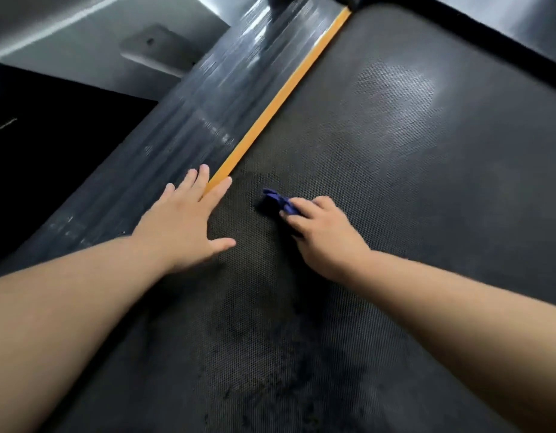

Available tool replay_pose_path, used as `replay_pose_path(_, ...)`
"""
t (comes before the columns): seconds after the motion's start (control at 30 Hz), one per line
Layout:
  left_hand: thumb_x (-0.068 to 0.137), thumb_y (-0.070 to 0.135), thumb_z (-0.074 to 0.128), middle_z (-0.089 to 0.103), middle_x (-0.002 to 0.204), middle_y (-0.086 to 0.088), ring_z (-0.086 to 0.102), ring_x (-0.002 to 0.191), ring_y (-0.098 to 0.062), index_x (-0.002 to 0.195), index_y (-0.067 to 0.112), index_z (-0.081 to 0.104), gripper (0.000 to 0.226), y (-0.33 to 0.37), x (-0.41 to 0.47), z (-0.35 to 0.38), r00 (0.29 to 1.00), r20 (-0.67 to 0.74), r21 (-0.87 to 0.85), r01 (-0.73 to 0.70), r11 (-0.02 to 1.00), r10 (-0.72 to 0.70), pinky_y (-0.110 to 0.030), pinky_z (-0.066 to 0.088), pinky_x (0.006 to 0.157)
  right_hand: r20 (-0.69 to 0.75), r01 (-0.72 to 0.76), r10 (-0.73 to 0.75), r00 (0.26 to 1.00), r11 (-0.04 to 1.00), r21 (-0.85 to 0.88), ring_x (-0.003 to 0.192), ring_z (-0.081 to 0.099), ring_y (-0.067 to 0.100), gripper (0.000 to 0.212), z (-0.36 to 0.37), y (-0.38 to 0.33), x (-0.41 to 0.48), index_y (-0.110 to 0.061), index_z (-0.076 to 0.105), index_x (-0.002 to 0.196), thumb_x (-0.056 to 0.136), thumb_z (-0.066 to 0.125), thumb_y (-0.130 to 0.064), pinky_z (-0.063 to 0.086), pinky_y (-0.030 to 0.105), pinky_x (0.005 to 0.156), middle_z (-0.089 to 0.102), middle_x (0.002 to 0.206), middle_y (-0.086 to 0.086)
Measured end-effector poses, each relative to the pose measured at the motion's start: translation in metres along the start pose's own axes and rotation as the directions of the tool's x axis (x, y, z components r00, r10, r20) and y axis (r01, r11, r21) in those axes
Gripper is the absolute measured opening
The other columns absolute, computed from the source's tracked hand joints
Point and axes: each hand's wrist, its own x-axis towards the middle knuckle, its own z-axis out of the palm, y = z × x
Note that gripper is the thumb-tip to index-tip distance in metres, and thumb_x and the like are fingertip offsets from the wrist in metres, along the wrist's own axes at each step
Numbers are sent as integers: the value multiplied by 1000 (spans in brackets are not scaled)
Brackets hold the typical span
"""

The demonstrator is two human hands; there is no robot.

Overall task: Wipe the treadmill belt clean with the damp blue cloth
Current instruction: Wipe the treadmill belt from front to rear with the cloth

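Note:
The black textured treadmill belt (pixel 395 182) fills most of the view, with darker damp patches near its lower middle. My right hand (pixel 323 232) grips a bunched blue cloth (pixel 278 203) and holds it down on the belt; only the cloth's far end shows past my fingers. My left hand (pixel 184 220) lies flat with fingers spread, resting across the belt's left edge, the orange strip (pixel 283 95) and the side rail (pixel 189 120).
The ribbed grey side rail runs diagonally along the belt's left side. Beyond it lie a black mat (pixel 45 145) and grey floor (pixel 83 42). The belt's black right edge (pixel 489 35) crosses the top right corner.

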Motion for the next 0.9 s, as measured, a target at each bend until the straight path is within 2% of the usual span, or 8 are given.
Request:
replay_pose_path(0.07, 82, 70, 45, -14, 159, -3, -4, 147, -22, 147, 33, -20, 99, -4, -2, -2, 1000, 15, -15, -15, 1000, 16, -43, 11, 117, -52, -41, 38, 998, 997, -65, 91, 52, 38, 40, -10, 18, 17, -18, 65, 117, 80, 50, -22, 51, 46, 75, 59, 121, 6)
replay_pose_path(0.17, 79, 70, 49, -16, 158, -3, -4, 147, -22, 147, 29, -21, 106, -5, -18, 10, 999, -13, -68, 42, 997, -43, -44, 12, 119, -91, -495, 491, 866, 869, -20, 115, 39, 35, 47, -18, 21, 44, -21, 48, 136, 89, 50, -25, 40, 42, 94, 44, 137, 3)
replay_pose_path(0.2, 78, 73, 48, -18, 157, -5, -7, 147, -23, 148, 26, -21, 109, -4, -25, 17, 998, -16, -52, 56, 997, -57, -43, 10, 119, -94, -540, 536, 839, 841, -26, 116, 37, 34, 49, -17, 11, 49, -20, 44, 138, 90, 47, -25, 38, 41, 93, 42, 138, 3)
replay_pose_path(0.33, 74, 80, 40, -14, 157, -11, -8, 146, -24, 150, 13, -14, 115, -2, -35, 31, 989, -89, 80, 128, 989, -120, -42, 8, 119, -110, -202, 201, 973, 979, 2, 98, 45, 36, 47, 7, -42, 35, -14, 56, 126, 81, 48, -24, 46, 42, 83, 52, 125, 7)
replay_pose_path(0.5, 71, 81, 44, -2, 158, -12, 6, 146, -23, 149, 7, -3, 117, -11, -47, 34, 960, -111, 26, 261, 965, -257, -39, 20, 118, -60, 112, -111, 992, 994, 3, 80, 53, 36, 47, 17, -34, 28, -13, 69, 108, 74, 41, -28, 51, 42, 72, 63, 112, 8)
replay_pose_path(0.57, 71, 79, 47, 2, 158, -12, 11, 145, -23, 149, 6, 2, 116, -11, -48, 32, 963, -118, 10, 246, 969, -243, -38, 25, 116, -119, 55, -65, 991, 995, -78, 86, 53, 38, 41, 7, -14, 43, -14, 68, 109, 75, 48, -24, 50, 45, 74, 62, 115, 8)
replay_pose_path(0.7, 86, 61, 50, 5, 158, -12, 15, 145, -24, 149, 6, 9, 93, -7, -40, 27, 962, -163, 29, 227, 973, -220, -37, 24, 114, -140, -364, 354, 925, 930, -57, 109, 41, 36, 42, -1, -12, 58, -18, 55, 128, 87, 49, -29, 39, 40, 89, 48, 134, 5)
replay_pose_path(0.9, 101, 28, 37, -3, 159, -7, 7, 146, -23, 151, 14, 4, 62, -1, -8, 6, 976, -168, 23, 143, 989, -137, -40, 24, 113, -134, 108, -106, 985, 994, 8, 77, 50, 33, 36, 31, -48, 14, -13, 68, 104, 81, 48, -32, 48, 40, 65, 63, 107, 8)
